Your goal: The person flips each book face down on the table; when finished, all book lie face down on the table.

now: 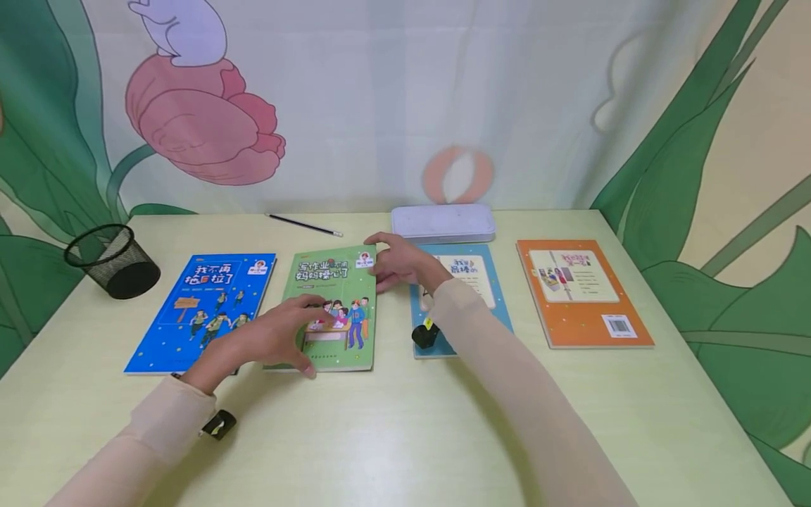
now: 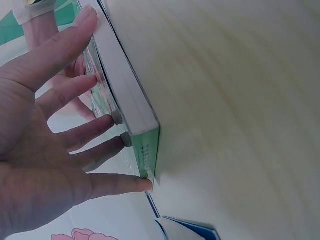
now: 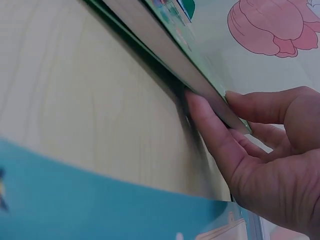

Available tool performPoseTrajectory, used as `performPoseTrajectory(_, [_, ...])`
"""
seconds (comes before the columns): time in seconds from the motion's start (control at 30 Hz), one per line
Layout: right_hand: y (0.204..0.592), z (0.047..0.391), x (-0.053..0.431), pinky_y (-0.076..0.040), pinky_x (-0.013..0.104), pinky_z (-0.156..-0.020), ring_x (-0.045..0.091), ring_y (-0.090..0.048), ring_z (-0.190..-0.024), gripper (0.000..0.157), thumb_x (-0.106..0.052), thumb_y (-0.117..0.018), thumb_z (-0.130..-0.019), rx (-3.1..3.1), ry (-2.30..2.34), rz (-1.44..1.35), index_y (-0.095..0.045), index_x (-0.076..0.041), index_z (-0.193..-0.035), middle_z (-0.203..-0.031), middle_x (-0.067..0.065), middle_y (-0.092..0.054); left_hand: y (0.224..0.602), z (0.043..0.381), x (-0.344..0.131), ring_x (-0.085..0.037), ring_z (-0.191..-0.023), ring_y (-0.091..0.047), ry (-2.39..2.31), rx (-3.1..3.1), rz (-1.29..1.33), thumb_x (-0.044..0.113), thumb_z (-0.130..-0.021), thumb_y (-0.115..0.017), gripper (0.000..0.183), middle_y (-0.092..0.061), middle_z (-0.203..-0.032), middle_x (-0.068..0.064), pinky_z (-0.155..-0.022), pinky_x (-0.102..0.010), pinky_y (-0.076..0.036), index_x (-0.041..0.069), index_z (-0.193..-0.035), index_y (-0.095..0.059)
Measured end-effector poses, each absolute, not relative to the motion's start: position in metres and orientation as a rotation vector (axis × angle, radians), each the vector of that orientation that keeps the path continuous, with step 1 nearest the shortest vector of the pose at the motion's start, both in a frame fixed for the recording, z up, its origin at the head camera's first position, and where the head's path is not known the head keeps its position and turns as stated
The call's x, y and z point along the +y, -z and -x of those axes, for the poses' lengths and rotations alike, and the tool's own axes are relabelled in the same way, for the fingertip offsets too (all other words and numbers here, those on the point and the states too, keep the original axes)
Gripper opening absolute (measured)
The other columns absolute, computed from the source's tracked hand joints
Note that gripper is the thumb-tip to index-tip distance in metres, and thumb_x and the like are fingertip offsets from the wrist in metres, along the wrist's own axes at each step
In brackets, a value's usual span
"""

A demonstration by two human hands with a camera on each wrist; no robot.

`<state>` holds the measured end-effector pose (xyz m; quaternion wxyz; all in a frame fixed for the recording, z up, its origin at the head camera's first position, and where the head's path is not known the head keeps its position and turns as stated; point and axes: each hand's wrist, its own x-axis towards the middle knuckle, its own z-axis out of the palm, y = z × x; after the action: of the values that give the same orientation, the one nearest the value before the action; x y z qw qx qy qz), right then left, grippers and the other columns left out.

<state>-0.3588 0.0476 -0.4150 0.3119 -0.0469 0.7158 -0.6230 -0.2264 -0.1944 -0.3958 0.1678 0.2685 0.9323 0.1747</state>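
Beige fabric sleeves [image 1: 526,394], cut off by the head view's lower edge, lead to separate hands: the left hand [image 1: 281,334] spreads over a green paperback [image 1: 345,282], masking part of its cartoon, while the right hand [image 1: 402,260] pinches its far right corner. That paperback is between a blue book [image 1: 218,310] and a teal book [image 1: 500,317] partly covered by the right arm.

Left wrist view: extended fingers touch the cover beside smooth, pale page edges; the other hand is half hidden.

Right wrist view: deep shadow blurs the paperback's underside; the teal cover is cropped.
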Motion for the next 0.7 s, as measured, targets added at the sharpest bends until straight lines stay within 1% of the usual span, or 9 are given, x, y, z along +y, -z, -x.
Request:
performPoseTrajectory(0.1, [0.416,0.358,0.048,-0.063,0.045,-0.072,0.038,-0.074,-0.088,0.064,0.016,-0.056,-0.091,1.875,1.679,0.135,-0.041,-0.015,-0.145,-0.121,0.029,-0.066,0.397,0.226,-0.196,-0.048,-0.141,-0.033,-0.518,2.649,-0.784,0.032,-0.069,-0.092,0.077,-0.035,-0.156,-0.021,-0.107,-0.064,-0.042,0.014,-0.137,-0.059])
performPoseTrajectory(0.17, [0.415,0.358,0.049,-0.063,0.044,-0.07,0.037,-0.074,-0.085,0.065,0.016,-0.055,-0.091,1.868,1.707,0.146,-0.041,-0.014,-0.146,-0.118,0.027,-0.066,0.397,0.226,-0.198,-0.048,-0.142,-0.033,-0.525,2.646,-0.796,0.032,-0.069,-0.092,0.08,-0.034,-0.157,-0.021,-0.107,-0.064,-0.042,0.014,-0.139,-0.056])
performPoseTrajectory(0.3, [0.412,0.356,0.052,-0.063,0.041,-0.065,0.029,-0.073,-0.076,0.066,0.015,-0.056,-0.091,1.871,1.745,0.174,-0.038,-0.01,-0.149,-0.1,0.02,-0.065,0.395,0.227,-0.198,-0.048,-0.141,-0.034,-0.514,2.639,-0.835,0.033,-0.069,-0.092,0.088,-0.033,-0.157,-0.021,-0.106,-0.063,-0.043,0.015,-0.145,-0.051])
performPoseTrajectory(0.37, [0.41,0.356,0.053,-0.063,0.041,-0.065,0.027,-0.072,-0.072,0.066,0.015,-0.056,-0.091,1.875,1.767,0.19,-0.038,-0.008,-0.149,-0.093,0.017,-0.064,0.392,0.227,-0.197,-0.048,-0.141,-0.034,-0.499,2.635,-0.843,0.034,-0.069,-0.092,0.09,-0.033,-0.157,-0.021,-0.106,-0.063,-0.044,0.017,-0.147,-0.049])
performPoseTrajectory(0.53, [0.404,0.353,0.058,-0.063,0.043,-0.066,0.026,-0.07,-0.071,0.063,0.016,-0.055,-0.089,1.878,1.834,0.221,-0.043,-0.009,-0.145,-0.084,0.013,-0.06,0.386,0.227,-0.195,-0.046,-0.142,-0.032,-0.488,2.642,-0.846,0.033,-0.071,-0.091,0.091,-0.03,-0.159,-0.019,-0.105,-0.062,-0.045,0.021,-0.15,-0.047])
performPoseTrajectory(0.7, [0.395,0.351,0.065,-0.062,0.045,-0.066,0.023,-0.066,-0.068,0.062,0.016,-0.053,-0.089,1.863,1.88,0.243,-0.044,-0.009,-0.145,-0.076,0.007,-0.053,0.383,0.224,-0.19,-0.044,-0.142,-0.034,-0.519,2.691,-0.869,0.033,-0.073,-0.09,0.088,-0.031,-0.158,-0.018,-0.107,-0.06,-0.044,0.019,-0.149,-0.048])
